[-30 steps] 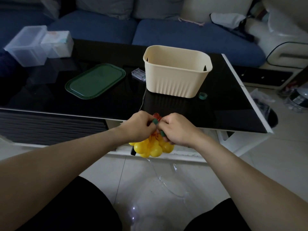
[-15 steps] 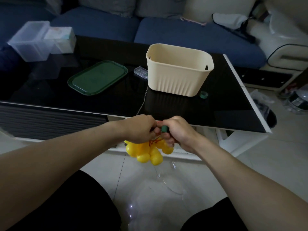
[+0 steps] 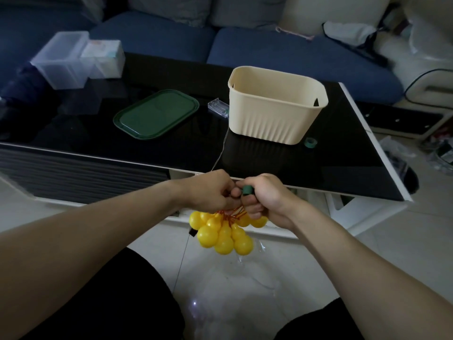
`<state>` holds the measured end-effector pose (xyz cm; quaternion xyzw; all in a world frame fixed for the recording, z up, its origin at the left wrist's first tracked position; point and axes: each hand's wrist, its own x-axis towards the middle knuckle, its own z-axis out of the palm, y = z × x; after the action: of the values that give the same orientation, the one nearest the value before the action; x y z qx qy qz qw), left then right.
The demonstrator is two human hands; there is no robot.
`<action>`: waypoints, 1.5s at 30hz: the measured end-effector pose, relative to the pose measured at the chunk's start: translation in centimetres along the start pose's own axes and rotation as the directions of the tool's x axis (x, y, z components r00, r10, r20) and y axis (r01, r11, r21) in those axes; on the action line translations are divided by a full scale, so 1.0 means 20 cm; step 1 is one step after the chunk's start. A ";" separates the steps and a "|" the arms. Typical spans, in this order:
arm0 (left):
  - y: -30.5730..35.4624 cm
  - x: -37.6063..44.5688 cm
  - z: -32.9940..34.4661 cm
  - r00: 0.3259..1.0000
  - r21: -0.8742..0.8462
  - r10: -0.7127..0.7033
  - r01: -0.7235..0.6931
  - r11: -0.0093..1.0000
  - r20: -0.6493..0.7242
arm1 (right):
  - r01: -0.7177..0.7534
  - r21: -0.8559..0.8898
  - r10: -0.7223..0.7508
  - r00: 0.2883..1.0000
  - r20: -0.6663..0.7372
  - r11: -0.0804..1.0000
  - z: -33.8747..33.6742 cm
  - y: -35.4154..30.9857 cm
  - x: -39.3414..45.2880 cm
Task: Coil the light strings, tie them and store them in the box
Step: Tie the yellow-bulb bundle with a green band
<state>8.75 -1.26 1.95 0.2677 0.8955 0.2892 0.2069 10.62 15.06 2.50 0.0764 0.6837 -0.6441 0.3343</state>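
Both hands have dropped a little toward the lap since the earlier frame, and the yellow bulb cluster (image 3: 224,233) now hangs lower and more bunched beneath them. Left hand (image 3: 212,191) grips the gathered orange wires at the top of the cluster, fingers curled tight. Right hand (image 3: 263,196) touches it knuckle to knuckle, curled round the same wire neck and pinching a green tie (image 3: 247,190) that pokes up between thumb and finger. Measured from the box (image 3: 275,104), the hands sit nearer the person, just past the tabletop (image 3: 171,148) edge and slightly to the box's left. A thin lead (image 3: 221,153) runs from the left hand up across the tabletop to a clear battery case (image 3: 217,107) just left of the box. Tying looks unfinished. For storing, the box lies straight ahead and a touch right, long axis running left to right, so the right hand is the nearer one. The lead and case must follow.
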 end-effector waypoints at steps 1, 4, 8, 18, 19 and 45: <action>0.00 0.00 0.01 1.000 0.008 0.015 -0.015 1.000 -0.009 | -0.012 -0.017 0.012 1.000 -0.003 1.000 -0.01 -0.01 0.00; 0.00 0.02 0.02 0.999 0.079 0.040 -0.037 0.996 -0.035 | -0.063 -0.073 0.061 0.998 -0.029 0.995 -0.03 -0.04 0.00; 0.02 0.04 0.04 0.999 0.179 0.037 -0.032 0.983 -0.025 | -0.095 -0.115 0.092 0.995 -0.030 0.989 -0.05 -0.04 0.00; 0.08 0.05 0.06 0.997 0.242 0.075 -0.072 0.968 -0.004 | -0.206 -0.067 0.214 0.965 0.150 0.976 -0.15 -0.06 0.00; 0.08 0.05 0.06 0.997 0.228 0.078 -0.075 0.971 -0.004 | -0.211 -0.071 0.220 0.959 0.178 0.975 -0.16 -0.06 0.00; 0.09 0.01 -0.06 0.981 -0.791 -0.115 0.193 0.581 0.155 | 0.540 -0.735 -0.753 0.655 0.060 0.411 -0.22 -0.07 0.02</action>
<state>8.61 -0.33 3.99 0.0794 0.6794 0.6298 0.3680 7.97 18.80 3.22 -0.2386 0.8861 -0.3952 -0.0425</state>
